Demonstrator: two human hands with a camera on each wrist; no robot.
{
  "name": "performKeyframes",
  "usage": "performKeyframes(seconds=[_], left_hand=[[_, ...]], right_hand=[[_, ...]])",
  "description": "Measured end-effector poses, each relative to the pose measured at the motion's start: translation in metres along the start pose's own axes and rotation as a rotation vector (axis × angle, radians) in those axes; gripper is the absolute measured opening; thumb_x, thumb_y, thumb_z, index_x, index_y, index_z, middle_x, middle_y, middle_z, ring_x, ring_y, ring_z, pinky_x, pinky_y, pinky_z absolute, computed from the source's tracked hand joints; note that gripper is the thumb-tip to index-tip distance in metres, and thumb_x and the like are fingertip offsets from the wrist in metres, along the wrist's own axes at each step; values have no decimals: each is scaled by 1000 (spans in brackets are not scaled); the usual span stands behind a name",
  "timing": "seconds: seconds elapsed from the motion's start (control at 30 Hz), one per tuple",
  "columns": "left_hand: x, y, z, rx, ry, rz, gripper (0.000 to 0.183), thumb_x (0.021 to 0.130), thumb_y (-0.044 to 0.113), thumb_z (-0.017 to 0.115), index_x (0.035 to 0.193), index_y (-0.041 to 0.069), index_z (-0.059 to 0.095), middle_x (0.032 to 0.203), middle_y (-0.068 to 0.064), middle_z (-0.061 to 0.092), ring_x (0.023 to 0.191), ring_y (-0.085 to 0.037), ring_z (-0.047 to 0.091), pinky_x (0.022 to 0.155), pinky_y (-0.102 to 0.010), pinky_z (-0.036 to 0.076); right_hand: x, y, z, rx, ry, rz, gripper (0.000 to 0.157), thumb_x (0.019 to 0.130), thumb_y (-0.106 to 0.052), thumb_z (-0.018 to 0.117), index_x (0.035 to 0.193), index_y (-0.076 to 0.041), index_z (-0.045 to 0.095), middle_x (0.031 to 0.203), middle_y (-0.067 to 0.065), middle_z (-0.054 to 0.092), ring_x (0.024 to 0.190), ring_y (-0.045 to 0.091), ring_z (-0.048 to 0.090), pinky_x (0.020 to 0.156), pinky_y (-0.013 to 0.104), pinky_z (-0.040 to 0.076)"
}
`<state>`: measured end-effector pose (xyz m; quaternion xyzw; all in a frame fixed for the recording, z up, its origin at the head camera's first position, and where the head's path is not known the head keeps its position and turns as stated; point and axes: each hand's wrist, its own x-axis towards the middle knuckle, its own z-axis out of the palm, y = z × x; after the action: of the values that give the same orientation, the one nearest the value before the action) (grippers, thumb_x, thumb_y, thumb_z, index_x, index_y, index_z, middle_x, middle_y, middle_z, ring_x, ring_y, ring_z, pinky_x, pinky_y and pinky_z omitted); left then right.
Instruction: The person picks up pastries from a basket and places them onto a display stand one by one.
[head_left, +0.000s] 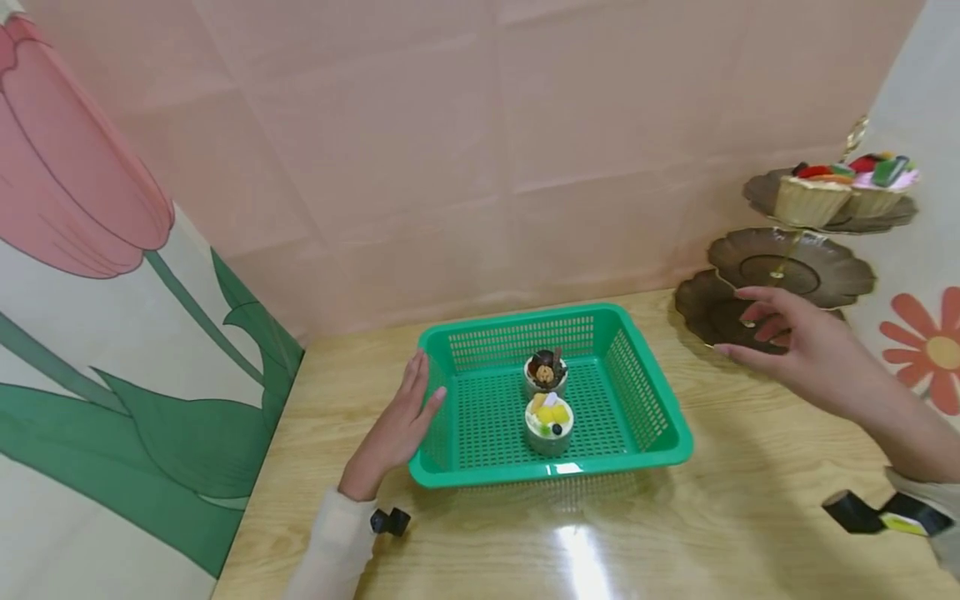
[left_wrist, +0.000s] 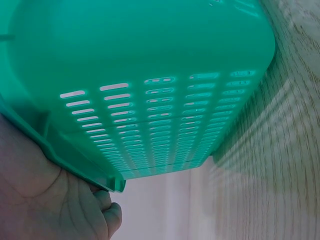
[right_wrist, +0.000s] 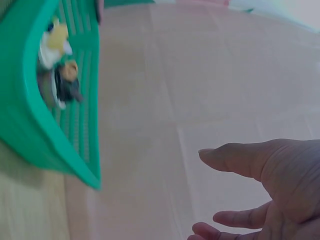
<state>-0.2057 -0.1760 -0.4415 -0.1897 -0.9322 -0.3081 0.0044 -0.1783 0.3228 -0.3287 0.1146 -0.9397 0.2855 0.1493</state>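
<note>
A green plastic basket (head_left: 555, 477) stands on the wooden table with two small decorated cakes in it. The rear one, a chocolate-topped cake (head_left: 545, 372), sits right behind the fruit-topped cake (head_left: 549, 425). My left hand (head_left: 397, 425) rests along the basket's left rim with its fingers straight; in the left wrist view the palm lies against the rim's outside. My right hand (head_left: 810, 350) hovers to the right of the basket, in front of a tiered stand (head_left: 832, 271), fingers spread and slightly bent with nothing between them.
On the stand's top tier sit two cupcakes, one a cream-coloured cupcake (head_left: 813, 200) and one a pink-topped cupcake (head_left: 883, 187). A pink cloth backdrop (head_left: 480, 167) hangs behind the table (head_left: 465, 542). A flower-printed panel (head_left: 150, 433) borders the left side.
</note>
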Motion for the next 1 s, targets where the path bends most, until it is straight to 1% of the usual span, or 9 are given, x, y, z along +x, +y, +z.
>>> performKeyframes(seconds=[0.03,0.07,0.17,0.27,0.37,0.43,0.6,0.77,1.0], left_hand=[[0,0,0,0,-2,-2,77,109,57,21,163,6,0,171,-6,-9,155,-21,-8,122,-49,11],[0,0,0,0,-3,-1,77,109,57,21,163,6,0,171,-7,-9,155,-21,-8,122,-49,11],[0,1,1,-9,-5,-3,77,109,57,21,163,6,0,171,-7,-9,155,-19,-9,122,-49,11],[-1,3,2,-17,-5,-3,77,109,57,21,163,5,0,171,-7,-9,155,-19,-8,122,-49,11],[-1,4,1,-15,3,1,77,109,56,22,162,4,2,171,-9,-8,155,-22,-7,122,-51,13],[-1,3,0,-12,10,4,77,109,56,23,162,4,2,170,-9,-7,155,-22,-7,122,-52,13],[0,2,0,-16,10,2,78,109,58,22,163,5,1,171,-8,-8,155,-21,-7,122,-51,13],[0,1,1,-13,9,-1,78,109,57,23,163,5,2,171,-8,-8,155,-21,-7,122,-52,14],[1,1,-1,-7,2,-2,78,108,58,21,163,6,0,171,-7,-9,155,-21,-7,122,-52,13]], right_hand=[[-3,-3,5,14,-3,-10,68,84,-19,85,137,6,51,107,22,62,82,0,54,65,9,38],[-6,-5,9,29,-9,-18,68,84,-18,85,138,5,52,107,21,62,83,0,54,67,8,38],[-14,-10,22,48,-33,-40,67,85,-20,85,139,2,52,109,18,62,90,13,60,70,10,39],[-20,-14,33,50,-35,-83,66,84,-19,85,139,0,53,109,14,64,90,23,60,71,14,42],[-25,-19,45,60,-22,-140,65,83,-17,87,138,0,55,108,10,65,86,11,57,73,18,45],[-27,-23,53,72,-14,-181,67,80,-14,88,137,0,56,107,9,66,85,9,58,74,19,47],[-32,-36,70,89,-25,-246,71,77,-11,90,138,-1,55,109,8,67,86,18,62,74,29,50],[-35,-47,86,100,-71,-238,71,81,-16,88,141,0,52,118,8,66,93,23,64,76,41,53],[-32,-56,107,125,-144,-220,72,86,-23,84,143,3,49,128,16,63,104,31,64,76,44,55]])
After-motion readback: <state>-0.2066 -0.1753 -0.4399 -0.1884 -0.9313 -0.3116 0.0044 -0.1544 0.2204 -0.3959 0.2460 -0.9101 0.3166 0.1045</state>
